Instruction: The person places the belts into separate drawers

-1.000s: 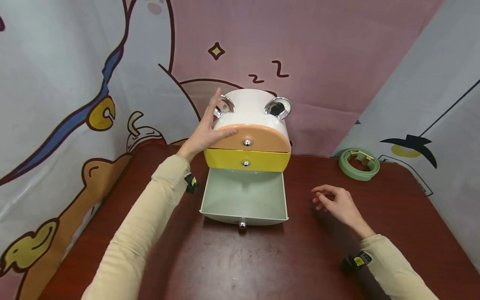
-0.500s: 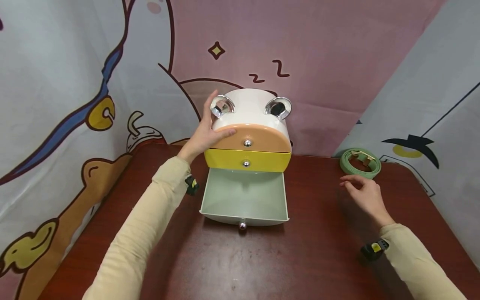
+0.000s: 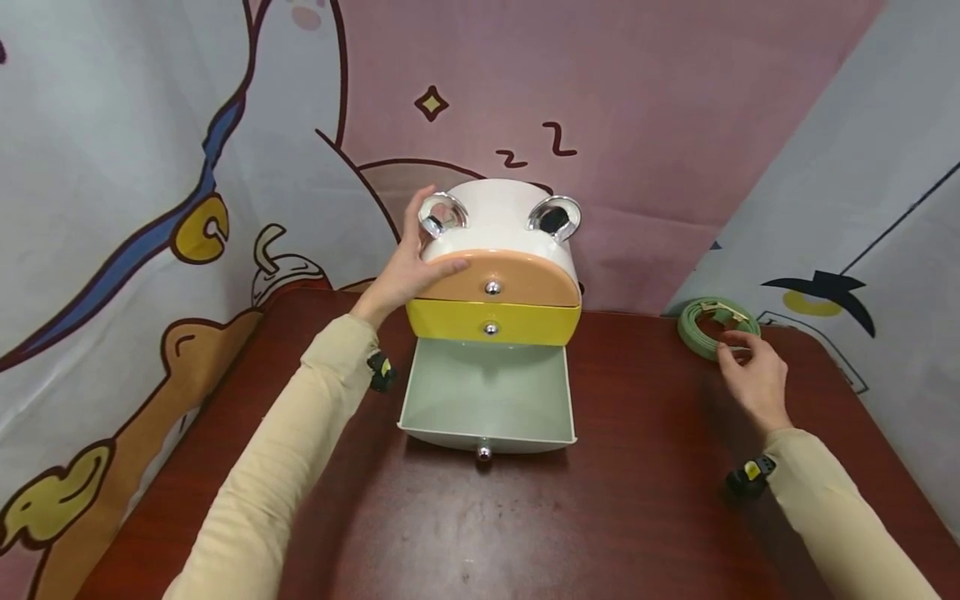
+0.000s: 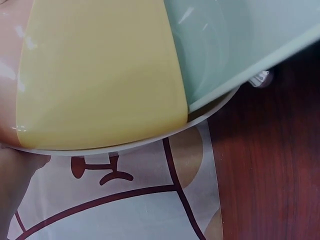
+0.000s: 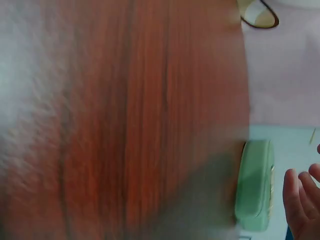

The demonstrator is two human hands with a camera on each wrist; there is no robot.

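A small frog-faced drawer box [image 3: 501, 215], white on top with two silvery round eyes, stands at the table's back. My left hand [image 3: 405, 265] holds its upper left side, thumb across the orange drawer front [image 3: 525, 279] and fingers behind the left eye. Below it the yellow drawer [image 3: 525, 322] is closed, while the pale green bottom drawer [image 3: 487, 392] is pulled out, with nothing inside. At the right lies a coiled green belt [image 3: 697, 337] with a gold-coloured buckle. My right hand [image 3: 757, 379] hovers at its near right edge, fingers loosely bent; the right wrist view shows the fingers [image 5: 291, 187] apart from the belt.
The dark red-brown wooden table [image 3: 480, 533] meets cartoon-printed cloth [image 3: 637, 100] at its back and sides. A silvery knob [image 3: 483, 452] juts from the bottom drawer's front. Dark camera straps are on both wrists.
My right hand has moved right and away from me, from beside the open drawer to the belt. My left hand stays on the box, its fingers drawn in closer around the left eye.
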